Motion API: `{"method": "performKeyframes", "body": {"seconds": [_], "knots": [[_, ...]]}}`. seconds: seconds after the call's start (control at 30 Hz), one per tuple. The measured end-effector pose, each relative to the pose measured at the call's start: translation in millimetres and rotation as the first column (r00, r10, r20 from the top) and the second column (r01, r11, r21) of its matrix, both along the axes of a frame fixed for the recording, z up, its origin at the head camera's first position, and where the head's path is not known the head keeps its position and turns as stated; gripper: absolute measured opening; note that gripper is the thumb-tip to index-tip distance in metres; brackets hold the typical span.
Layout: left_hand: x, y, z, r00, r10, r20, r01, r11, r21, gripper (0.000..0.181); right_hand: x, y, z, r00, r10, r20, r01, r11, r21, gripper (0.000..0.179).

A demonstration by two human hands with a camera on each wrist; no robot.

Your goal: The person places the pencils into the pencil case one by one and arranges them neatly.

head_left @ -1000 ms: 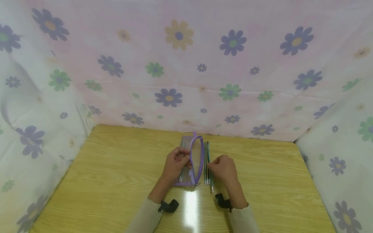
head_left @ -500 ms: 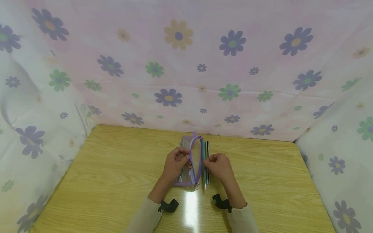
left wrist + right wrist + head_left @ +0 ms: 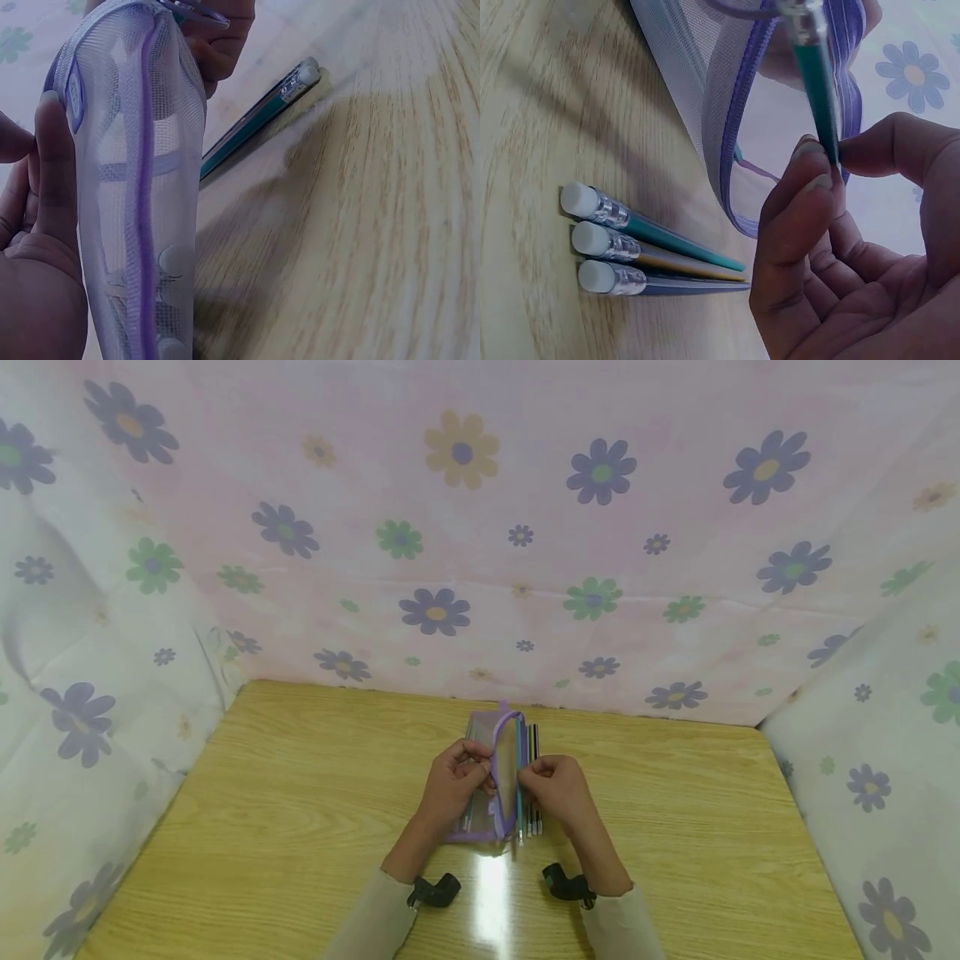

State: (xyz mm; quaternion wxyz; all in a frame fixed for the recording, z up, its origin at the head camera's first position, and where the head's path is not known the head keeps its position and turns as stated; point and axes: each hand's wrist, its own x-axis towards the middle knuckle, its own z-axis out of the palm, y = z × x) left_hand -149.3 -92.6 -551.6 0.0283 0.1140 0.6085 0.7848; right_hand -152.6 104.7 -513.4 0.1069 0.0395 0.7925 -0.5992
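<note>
Pinching a teal pencil [image 3: 817,90] between finger and thumb, your right grip [image 3: 558,785] has it right at the open mouth of the mesh pouch [image 3: 482,727]. The relation that counts, I'd judge, is one of line: the pencil's long axis runs nearly parallel to that mouth, eraser end [image 3: 521,838] towards you, so it lies along the gap and not across it. Your right grip is the nearer one; the pencil lies to its left, by the mouth's right-hand side, though you can't tell from here whether it is inside the purple zip edge [image 3: 741,96]. Your left grip [image 3: 450,783] pinches the pouch at the mouth's opposite side. Three more pencils [image 3: 682,259] lie side by side on the tabletop [image 3: 300,777], just right of the pouch, and white erasers [image 3: 174,260] show through its mesh. As for labels, you can read no brand or lettering on the pencils, nor on the small purple tab [image 3: 75,99] by your left fingers.
</note>
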Motion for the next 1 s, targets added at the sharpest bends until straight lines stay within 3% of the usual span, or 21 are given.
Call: {"method": "performKeyframes", "body": {"seconds": [0.23, 0.47, 1.0], "knots": [[0.7, 0.4, -0.5, 1.0, -0.016, -0.017, 0.016, 1.0, 0.002, 0.016, -0.9, 1.1, -1.1, 1.0, 0.004, 0.029, -0.001, 0.997, -0.077, 0.012], [1.5, 2.4, 0.2, 1.0, -0.013, 0.005, 0.014, 1.0, -0.005, 0.016, -0.3, 0.3, -1.5, 0.998, -0.009, 0.056, 0.019, 0.984, -0.175, 0.013], [0.5, 3.6, -0.5, 1.0, -0.009, 0.009, 0.009, 1.0, -0.025, 0.016, -1.0, -5.7, -5.3, 0.999, -0.045, 0.029, 0.05, 0.984, -0.172, 0.014]]}}
